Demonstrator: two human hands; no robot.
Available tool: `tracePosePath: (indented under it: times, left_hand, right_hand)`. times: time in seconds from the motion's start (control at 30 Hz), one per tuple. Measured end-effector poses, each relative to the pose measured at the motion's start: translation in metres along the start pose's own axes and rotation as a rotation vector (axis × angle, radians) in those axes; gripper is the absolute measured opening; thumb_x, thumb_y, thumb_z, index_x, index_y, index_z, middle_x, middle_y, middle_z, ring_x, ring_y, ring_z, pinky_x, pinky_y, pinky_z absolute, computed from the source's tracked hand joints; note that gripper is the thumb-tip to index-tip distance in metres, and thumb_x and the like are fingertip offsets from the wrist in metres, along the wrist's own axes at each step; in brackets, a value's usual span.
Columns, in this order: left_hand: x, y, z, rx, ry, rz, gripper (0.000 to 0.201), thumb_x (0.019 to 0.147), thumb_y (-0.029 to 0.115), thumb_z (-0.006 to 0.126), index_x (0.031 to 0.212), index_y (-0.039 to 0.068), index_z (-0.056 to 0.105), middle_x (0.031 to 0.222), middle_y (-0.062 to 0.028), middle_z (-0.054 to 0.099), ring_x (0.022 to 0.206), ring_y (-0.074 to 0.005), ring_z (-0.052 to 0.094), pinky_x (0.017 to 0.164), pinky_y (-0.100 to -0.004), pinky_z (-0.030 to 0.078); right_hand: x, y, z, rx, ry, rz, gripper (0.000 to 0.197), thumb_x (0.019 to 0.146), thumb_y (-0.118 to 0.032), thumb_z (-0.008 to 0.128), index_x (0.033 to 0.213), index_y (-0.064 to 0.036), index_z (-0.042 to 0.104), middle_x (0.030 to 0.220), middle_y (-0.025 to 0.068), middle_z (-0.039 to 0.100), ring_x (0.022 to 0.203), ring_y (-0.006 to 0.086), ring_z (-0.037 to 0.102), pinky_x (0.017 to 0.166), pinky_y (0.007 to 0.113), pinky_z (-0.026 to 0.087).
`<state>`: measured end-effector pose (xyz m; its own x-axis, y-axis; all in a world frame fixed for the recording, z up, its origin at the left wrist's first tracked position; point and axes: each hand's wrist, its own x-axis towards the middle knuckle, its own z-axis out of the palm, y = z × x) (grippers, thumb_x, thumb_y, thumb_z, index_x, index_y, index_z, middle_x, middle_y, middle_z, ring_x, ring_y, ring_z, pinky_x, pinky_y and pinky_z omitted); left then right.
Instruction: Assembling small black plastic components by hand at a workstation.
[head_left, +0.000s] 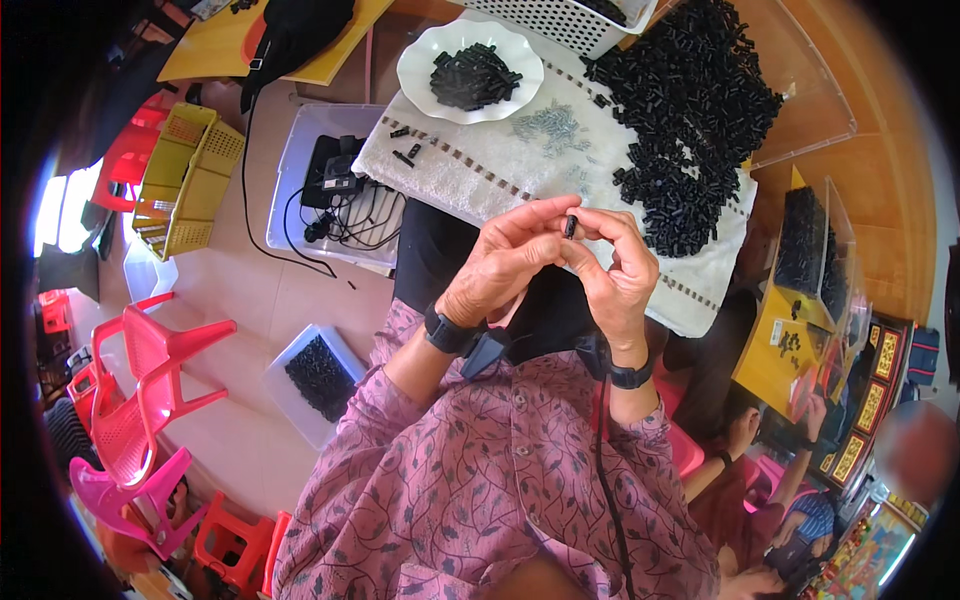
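Above the near edge of the white towel (480,150), my two hands meet fingertip to fingertip. Between them is a small black plastic part (571,226), short and narrow, standing roughly upright. My left hand (505,262) pinches it from one side, and my right hand (615,272) closes on it from the other with thumb and forefinger. Small clear pieces (550,128) lie scattered on the towel beyond my hands. To the right spreads a large heap of similar black parts (690,120). A white scalloped plate (415,75) at the back left carries more of them.
A white perforated basket (545,25) stands at the back. On the floor to the left are a clear bin with cables (285,150), a tub of black parts (320,375), yellow baskets (215,150) and red chairs (150,350). At right, another person's hand (815,415) is near a yellow table (765,365).
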<state>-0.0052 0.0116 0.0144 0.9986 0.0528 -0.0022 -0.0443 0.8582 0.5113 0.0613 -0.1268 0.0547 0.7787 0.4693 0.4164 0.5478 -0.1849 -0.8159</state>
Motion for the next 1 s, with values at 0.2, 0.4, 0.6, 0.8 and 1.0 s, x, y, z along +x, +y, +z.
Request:
tracePosePath:
  times: [0.2, 0.4, 0.6, 0.8, 1.0]
  left_hand:
    - [-0.003, 0.004, -0.005, 0.236, -0.015, -0.001, 0.046, 0.09, 0.004, 0.07, 0.134, 0.0, 0.057, 0.108, -0.0031, 0.065, 0.101, -0.0106, 0.061, 0.093, -0.0259, 0.049]
    - [-0.004, 0.003, -0.003, 0.238, 0.022, 0.013, 0.042, 0.09, 0.005, 0.071, 0.13, 0.0, 0.06, 0.102, -0.0035, 0.066, 0.092, -0.0101, 0.062, 0.086, -0.025, 0.051]
    - [-0.006, 0.0, -0.006, 0.279, -0.008, 0.044, 0.042, 0.091, 0.012, 0.071, 0.13, -0.001, 0.059, 0.102, -0.0055, 0.067, 0.092, -0.0118, 0.063, 0.085, -0.025, 0.052]
    - [-0.005, 0.002, 0.004, 0.308, 0.015, 0.061, 0.039, 0.094, 0.01, 0.068, 0.131, -0.001, 0.059, 0.102, -0.0044, 0.066, 0.088, -0.0104, 0.063, 0.082, -0.0241, 0.052]
    - [-0.006, 0.006, 0.014, 0.256, 0.141, -0.057, 0.031, 0.098, 0.007, 0.059, 0.128, -0.002, 0.061, 0.104, -0.0077, 0.071, 0.086, -0.0094, 0.061, 0.08, -0.0241, 0.051]
  right_hand:
    - [-0.002, -0.001, 0.001, 0.0, 0.014, -0.042, 0.032, 0.075, -0.008, 0.085, 0.1, -0.002, 0.067, 0.092, 0.0083, 0.068, 0.076, 0.0171, 0.063, 0.07, 0.028, 0.052]
    - [-0.006, -0.001, 0.002, 0.051, 0.025, -0.019, 0.03, 0.076, -0.01, 0.086, 0.097, -0.0022, 0.066, 0.089, 0.0084, 0.067, 0.075, 0.0167, 0.064, 0.069, 0.028, 0.052]
    - [-0.01, 0.001, 0.004, 0.082, 0.033, 0.02, 0.029, 0.076, -0.009, 0.085, 0.097, -0.0021, 0.066, 0.09, 0.0089, 0.068, 0.076, 0.0164, 0.065, 0.069, 0.027, 0.052]
    - [-0.01, 0.001, 0.004, 0.084, 0.06, 0.041, 0.027, 0.077, -0.005, 0.083, 0.098, -0.0015, 0.066, 0.091, 0.0081, 0.068, 0.078, 0.0171, 0.065, 0.071, 0.028, 0.052]
    - [-0.014, -0.001, 0.003, -0.053, 0.023, 0.012, 0.031, 0.077, 0.003, 0.079, 0.105, -0.0024, 0.066, 0.1, 0.009, 0.068, 0.082, 0.0187, 0.063, 0.075, 0.03, 0.053]
